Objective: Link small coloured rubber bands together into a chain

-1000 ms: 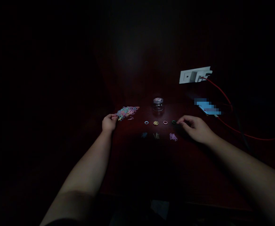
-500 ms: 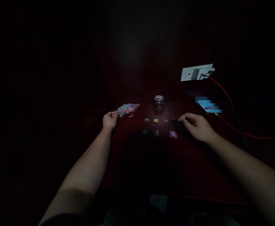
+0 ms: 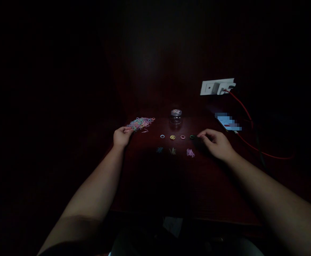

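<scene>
Dial centred on the yellow rings (image 3: pixel 172 137), twelve pointing away from the person.

Item: mixed pile of small bands (image 3: pixel 142 123), ten o'clock, on the dark table (image 3: pixel 145 177); likely very light, soft, springy, prone to tangle; best taken singly, by a fingertip pinch on an outlying loop.

Item: row of rings; blue ring (image 3: pixel 162 136) at nine; pink ring (image 3: pixel 182 137) and, farther out, green ring (image 3: pixel 192 137) at three; probably pliable, easily nudged, best pinched at the rim.

Item: thin-band clusters; blue cluster (image 3: pixel 159 150) between seven and eight; dull yellow cluster (image 3: pixel 173 151) at six; purple cluster (image 3: pixel 190 153) between four and five.

Item: left hand (image 3: pixel 121 138), nine o'clock; narrow pinch at the pile's near edge; cannot tell whether a band is caught.

Item: right hand (image 3: pixel 217 144), three o'clock; fingertips drawn close, just beside the green ring; hold, if any, cannot be told.

Container: clear jar (image 3: pixel 175 118), twelve o'clock; upright, lidded; contents indistinct; probably rigid, smooth, best gripped round its sides.
</scene>
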`<state>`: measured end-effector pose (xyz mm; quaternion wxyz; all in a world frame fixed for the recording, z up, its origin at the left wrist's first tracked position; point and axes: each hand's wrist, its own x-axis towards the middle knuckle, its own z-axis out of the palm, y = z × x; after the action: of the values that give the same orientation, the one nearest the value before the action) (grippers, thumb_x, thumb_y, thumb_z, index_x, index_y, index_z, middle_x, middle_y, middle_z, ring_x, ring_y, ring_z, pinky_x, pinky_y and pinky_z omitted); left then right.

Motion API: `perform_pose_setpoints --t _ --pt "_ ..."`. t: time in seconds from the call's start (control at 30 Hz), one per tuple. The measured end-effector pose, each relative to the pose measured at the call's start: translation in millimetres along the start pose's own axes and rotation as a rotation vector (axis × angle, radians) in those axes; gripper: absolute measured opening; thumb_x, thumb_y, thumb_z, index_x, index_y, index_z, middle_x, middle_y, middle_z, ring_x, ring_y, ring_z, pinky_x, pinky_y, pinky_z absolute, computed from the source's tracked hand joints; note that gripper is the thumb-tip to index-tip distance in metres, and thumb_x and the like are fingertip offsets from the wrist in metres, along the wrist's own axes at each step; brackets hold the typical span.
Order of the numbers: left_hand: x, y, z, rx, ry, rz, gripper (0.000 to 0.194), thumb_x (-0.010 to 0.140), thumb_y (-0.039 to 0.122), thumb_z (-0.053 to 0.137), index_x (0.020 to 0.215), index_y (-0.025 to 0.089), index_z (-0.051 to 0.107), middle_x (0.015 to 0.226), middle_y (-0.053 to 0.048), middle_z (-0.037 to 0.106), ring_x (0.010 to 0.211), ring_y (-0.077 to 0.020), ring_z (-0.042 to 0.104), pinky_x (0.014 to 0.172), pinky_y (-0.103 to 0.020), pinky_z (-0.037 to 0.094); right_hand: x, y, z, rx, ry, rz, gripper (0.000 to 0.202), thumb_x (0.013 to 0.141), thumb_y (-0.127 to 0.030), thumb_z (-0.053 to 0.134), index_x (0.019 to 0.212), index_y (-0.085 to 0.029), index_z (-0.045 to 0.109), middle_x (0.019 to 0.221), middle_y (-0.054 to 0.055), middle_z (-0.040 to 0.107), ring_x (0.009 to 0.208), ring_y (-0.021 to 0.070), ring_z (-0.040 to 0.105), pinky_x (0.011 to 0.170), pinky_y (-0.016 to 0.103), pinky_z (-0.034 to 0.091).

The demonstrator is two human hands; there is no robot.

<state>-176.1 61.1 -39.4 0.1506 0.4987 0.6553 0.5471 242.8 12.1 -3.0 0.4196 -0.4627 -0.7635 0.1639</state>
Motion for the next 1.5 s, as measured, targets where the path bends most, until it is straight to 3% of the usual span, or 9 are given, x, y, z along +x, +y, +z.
perform_pose_setpoints --t 0.17,0.3,0.43,0.53,0.63,0.93,1.5 --pt "-23 35 12.6 -0.035 -0.112 0.149 0.034 0.070 0.037 0.070 0.093 0.012 0.071 0.079 -0.008 0.072 0.071 -0.0175 0.067 0.067 -0.026 0.051 0 -8 3 -0.005 -0.041 -0.033 0.018 0.083 -0.027 0.051 0.086 -0.016 0.065 0.080 0.005 0.066 0.063 0.0152 0.055 0.056 0.026 0.040" --pt "-67 90 45.9 -0.090 -0.235 0.306 0.024 0.074 0.031 0.069 0.089 0.012 0.070 0.079 -0.007 0.072 0.070 -0.0160 0.068 0.067 -0.026 0.055 -1 -15 7 0.048 -0.064 -0.076 0.015 0.081 -0.027 0.055 0.085 -0.016 0.064 0.072 0.003 0.061 0.061 0.0137 0.052 0.055 0.025 0.040" --pt "-114 139 82.9 -0.076 -0.430 0.504 0.015 0.077 0.025 0.066 0.089 0.017 0.069 0.081 -0.003 0.073 0.072 -0.0134 0.068 0.068 -0.024 0.056 -3 -19 11 0.149 -0.105 -0.073 0.016 0.078 -0.028 0.060 0.088 -0.015 0.063 0.067 0.000 0.055 0.057 0.0116 0.047 0.052 0.024 0.038" --pt "-137 155 96.4 -0.109 -0.410 0.585 0.012 0.079 0.022 0.064 0.090 0.018 0.068 0.081 -0.002 0.073 0.074 -0.0124 0.069 0.069 -0.023 0.056 -3 -21 11 0.203 -0.105 -0.084 0.018 0.077 -0.028 0.061 0.091 -0.015 0.062 0.067 0.000 0.053 0.057 0.0108 0.046 0.052 0.023 0.038" --pt "-146 155 97.5 -0.095 -0.373 0.645 0.011 0.079 0.022 0.064 0.089 0.019 0.068 0.083 -0.002 0.073 0.075 -0.0126 0.069 0.072 -0.024 0.056 -4 -23 10 0.241 -0.104 -0.112 0.016 0.079 -0.025 0.058 0.091 -0.016 0.062 0.066 -0.001 0.051 0.057 0.0102 0.045 0.052 0.023 0.038" --pt "-142 147 89.1 -0.029 -0.414 0.740 0.011 0.079 0.023 0.065 0.090 0.021 0.069 0.084 -0.001 0.073 0.075 -0.0131 0.069 0.072 -0.024 0.056 -9 -31 10 0.266 -0.141 -0.138 0.013 0.080 -0.027 0.058 0.084 -0.016 0.063 0.061 -0.002 0.049 0.053 0.0091 0.041 0.050 0.022 0.035" --pt "-138 143 89.2 0.038 -0.414 0.822 0.011 0.080 0.022 0.064 0.090 0.021 0.068 0.084 0.000 0.073 0.076 -0.0125 0.067 0.071 -0.024 0.053 -7 -27 11 0.233 -0.193 -0.145 0.011 0.080 -0.025 0.057 0.079 -0.015 0.060 0.059 -0.002 0.049 0.052 0.0083 0.041 0.049 0.021 0.034"
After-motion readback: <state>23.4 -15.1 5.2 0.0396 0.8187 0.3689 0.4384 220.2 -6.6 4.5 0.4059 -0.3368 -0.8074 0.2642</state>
